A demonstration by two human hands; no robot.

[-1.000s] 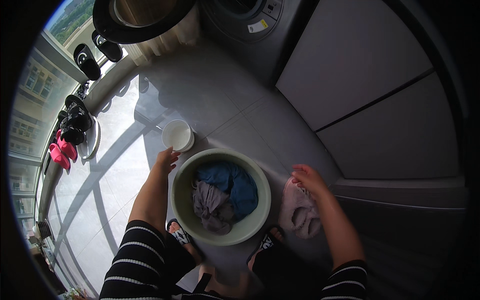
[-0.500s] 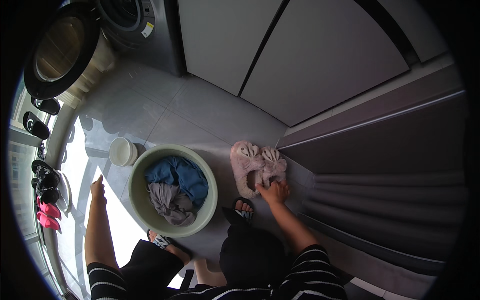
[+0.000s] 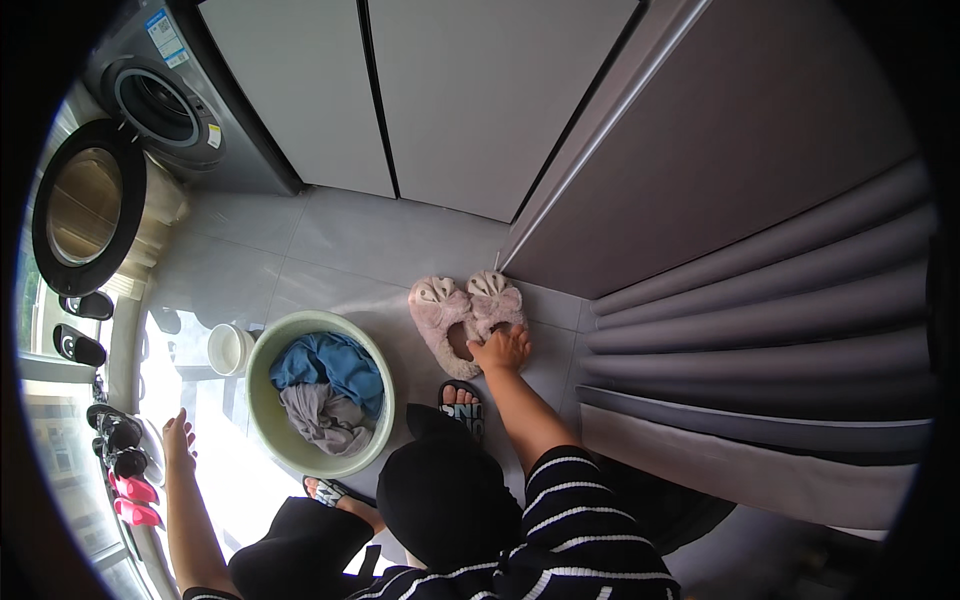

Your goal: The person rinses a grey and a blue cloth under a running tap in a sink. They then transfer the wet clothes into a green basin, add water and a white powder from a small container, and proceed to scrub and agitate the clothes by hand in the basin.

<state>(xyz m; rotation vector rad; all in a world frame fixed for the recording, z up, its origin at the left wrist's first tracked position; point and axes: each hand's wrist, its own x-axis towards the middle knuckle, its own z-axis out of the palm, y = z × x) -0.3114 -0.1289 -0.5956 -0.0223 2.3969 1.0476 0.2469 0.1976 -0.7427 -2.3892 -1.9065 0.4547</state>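
My right hand (image 3: 503,349) is over the heel end of the right one of two fluffy pink slippers (image 3: 441,303). Its thumb and fingers are apart; whether the fingertips touch the plush is hard to tell. The slippers stand side by side, with bows on their toes. On the left, my left hand (image 3: 180,440) hangs over the sunlit floor, fingers loosely spread and nothing in them. Between my hands stands a pale green basin (image 3: 262,425) holding a blue cloth (image 3: 335,365) and a grey cloth (image 3: 325,420).
A small white tub (image 3: 229,349) stands left of the basin. The washing machine (image 3: 205,110) at far left has its round door (image 3: 85,205) swung wide. Black slides (image 3: 78,345) and pink slides (image 3: 135,500) line the window side. Grey curtain folds (image 3: 750,300) stretch along the right.
The view has turned, so the washing machine shows more fully. My right hand has come further over the right slipper, while the left hand's fingers have opened out from a pointing shape.
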